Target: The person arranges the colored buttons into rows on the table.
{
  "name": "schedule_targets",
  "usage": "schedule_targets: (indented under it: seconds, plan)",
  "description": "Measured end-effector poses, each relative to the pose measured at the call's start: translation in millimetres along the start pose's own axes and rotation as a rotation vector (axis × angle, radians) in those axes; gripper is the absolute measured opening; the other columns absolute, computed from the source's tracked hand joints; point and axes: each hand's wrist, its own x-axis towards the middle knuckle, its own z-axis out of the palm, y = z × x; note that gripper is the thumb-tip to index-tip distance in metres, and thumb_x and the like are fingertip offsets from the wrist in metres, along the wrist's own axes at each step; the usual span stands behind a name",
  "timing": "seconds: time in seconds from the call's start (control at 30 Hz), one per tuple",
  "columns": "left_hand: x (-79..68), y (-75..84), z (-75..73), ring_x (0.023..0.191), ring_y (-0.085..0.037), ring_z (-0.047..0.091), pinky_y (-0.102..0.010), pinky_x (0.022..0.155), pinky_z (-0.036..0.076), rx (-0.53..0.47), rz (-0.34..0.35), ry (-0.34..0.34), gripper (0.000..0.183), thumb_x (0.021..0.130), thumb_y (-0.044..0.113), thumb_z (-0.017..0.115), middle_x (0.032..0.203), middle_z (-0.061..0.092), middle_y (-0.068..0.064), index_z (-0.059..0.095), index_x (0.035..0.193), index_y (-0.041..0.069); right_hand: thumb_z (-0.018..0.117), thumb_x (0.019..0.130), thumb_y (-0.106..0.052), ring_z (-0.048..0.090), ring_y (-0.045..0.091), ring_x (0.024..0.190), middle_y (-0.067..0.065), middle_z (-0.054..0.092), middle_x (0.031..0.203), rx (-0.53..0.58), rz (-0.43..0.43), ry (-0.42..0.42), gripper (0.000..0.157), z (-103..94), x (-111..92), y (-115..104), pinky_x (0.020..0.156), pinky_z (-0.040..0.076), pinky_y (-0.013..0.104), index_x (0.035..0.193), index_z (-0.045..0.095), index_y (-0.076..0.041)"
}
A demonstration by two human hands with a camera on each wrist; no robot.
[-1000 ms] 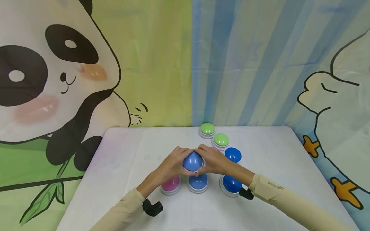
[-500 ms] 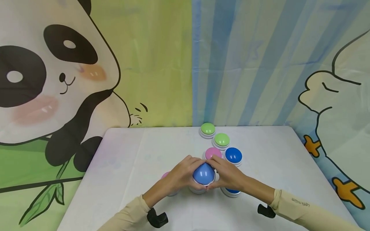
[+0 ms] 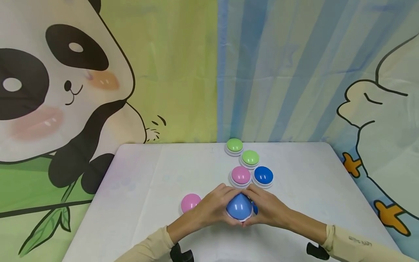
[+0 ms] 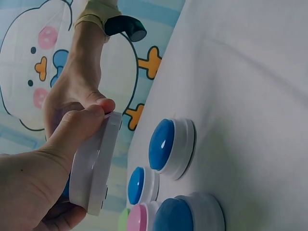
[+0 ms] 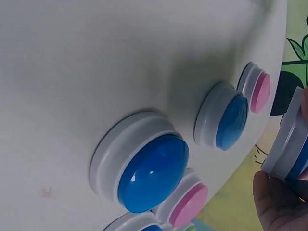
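Both hands hold one push button with a blue dome (image 3: 240,207) and a white round base. My left hand (image 3: 218,205) grips its left side and my right hand (image 3: 270,206) its right side, fingertips nearly meeting at front and back. In the left wrist view the button's white base (image 4: 96,163) is tilted and off the table. Below it, two blue buttons stand on the table: one nearer (image 5: 153,173) and one farther (image 5: 232,122) in the right wrist view. The hands hide most of these from the head camera.
On the white table (image 3: 157,174), a pink button (image 3: 190,202) stands left of the hands. Beyond them are another pink button (image 3: 240,175), a blue one (image 3: 263,175) and two green ones, one nearer (image 3: 250,157) and one by the back edge (image 3: 234,145).
Both hands have moved right and toward the person with the blue button between them. The farther pink button, hidden at first, is uncovered. The buttons on the table stay put.
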Motion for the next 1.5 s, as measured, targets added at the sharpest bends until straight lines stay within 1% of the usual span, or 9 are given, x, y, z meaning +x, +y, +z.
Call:
schedule_targets:
  seconds: [0.13, 0.27, 0.4, 0.63, 0.83, 1.0, 1.17, 1.27, 1.5]
  plan:
    - [9.0, 3.4, 3.9, 0.111, -0.011, 0.055, -0.017, 0.09, 0.052, 0.013, 0.043, 0.003, 0.086, 0.07, 0.057, 0.08, 0.13, 0.06, 0.0, 0.049, 0.139, 0.016, 0.06, 0.069, -0.077, 0.062, 0.015, 0.106, -0.002, 0.058, 0.121, -0.016, 0.026, 0.012, 0.094, -3.3, -8.5, 3.4, 0.086, 0.058, 0.034, 0.134, 0.052, -0.01]
    - [19.3, 7.1, 10.7, 0.113, -0.012, 0.056, -0.017, 0.092, 0.051, 0.019, 0.087, -0.011, 0.083, 0.071, 0.058, 0.078, 0.127, 0.061, 0.0, 0.051, 0.136, 0.015, 0.063, 0.068, -0.075, 0.06, 0.009, 0.098, -0.007, 0.056, 0.112, -0.032, 0.037, 0.036, 0.089, -5.7, -19.6, 8.2, 0.083, 0.059, 0.031, 0.129, 0.056, -0.01]
    - [29.6, 13.4, 18.3, 0.111, -0.011, 0.057, -0.015, 0.092, 0.051, 0.034, 0.1, -0.037, 0.083, 0.071, 0.06, 0.078, 0.125, 0.063, 0.001, 0.052, 0.136, 0.016, 0.067, 0.068, -0.072, 0.061, 0.01, 0.099, -0.005, 0.057, 0.115, -0.028, 0.049, 0.047, 0.088, -8.5, -30.7, 14.0, 0.083, 0.059, 0.03, 0.129, 0.055, -0.01]
    - [63.5, 33.4, 42.0, 0.11, -0.007, 0.056, -0.011, 0.094, 0.047, 0.141, 0.163, -0.062, 0.087, 0.072, 0.067, 0.072, 0.127, 0.063, 0.004, 0.049, 0.138, 0.015, 0.079, 0.064, -0.061, 0.061, 0.011, 0.091, -0.002, 0.057, 0.11, -0.016, 0.188, 0.035, 0.088, -21.9, -62.8, 31.8, 0.069, 0.058, 0.022, 0.127, 0.056, -0.005]
    - [97.5, 51.6, 64.8, 0.106, -0.004, 0.056, -0.009, 0.09, 0.046, 0.266, 0.196, -0.132, 0.085, 0.076, 0.071, 0.064, 0.125, 0.064, 0.006, 0.049, 0.139, 0.016, 0.084, 0.062, -0.054, 0.061, 0.012, 0.091, 0.002, 0.056, 0.11, -0.025, 0.333, 0.043, 0.087, -28.3, -88.1, 48.3, 0.07, 0.058, 0.022, 0.126, 0.056, -0.002]
    - [125.6, 66.5, 81.4, 0.102, -0.001, 0.054, -0.008, 0.089, 0.046, 0.348, 0.182, -0.19, 0.084, 0.076, 0.074, 0.061, 0.124, 0.063, 0.009, 0.049, 0.139, 0.019, 0.089, 0.062, -0.043, 0.062, 0.017, 0.093, 0.01, 0.056, 0.115, -0.029, 0.462, 0.029, 0.09, -32.5, -104.0, 61.8, 0.071, 0.06, 0.028, 0.131, 0.052, 0.001]
    - [146.1, 76.1, 100.7, 0.101, 0.0, 0.052, -0.007, 0.087, 0.047, 0.39, 0.161, -0.235, 0.085, 0.075, 0.077, 0.058, 0.124, 0.062, 0.012, 0.049, 0.138, 0.021, 0.09, 0.062, -0.027, 0.062, 0.021, 0.09, 0.016, 0.055, 0.112, -0.054, 0.493, 0.021, 0.087, -31.3, -117.0, 78.2, 0.067, 0.059, 0.028, 0.129, 0.05, 0.009]
    - [151.7, 77.6, 109.0, 0.098, 0.001, 0.052, -0.007, 0.084, 0.048, 0.413, 0.146, -0.252, 0.086, 0.073, 0.078, 0.058, 0.123, 0.062, 0.013, 0.049, 0.137, 0.022, 0.09, 0.062, -0.024, 0.061, 0.022, 0.09, 0.017, 0.055, 0.112, -0.048, 0.486, 0.032, 0.086, -27.8, -121.7, 85.7, 0.066, 0.058, 0.025, 0.129, 0.049, 0.011]
    - [156.8, 77.1, 119.4, 0.1, 0.002, 0.051, -0.008, 0.086, 0.047, 0.38, 0.099, -0.292, 0.085, 0.073, 0.076, 0.062, 0.126, 0.059, 0.014, 0.048, 0.138, 0.024, 0.089, 0.064, -0.023, 0.061, 0.025, 0.09, 0.02, 0.053, 0.114, -0.015, 0.493, 0.02, 0.086, -21.4, -125.7, 96.5, 0.066, 0.058, 0.025, 0.13, 0.046, 0.013]
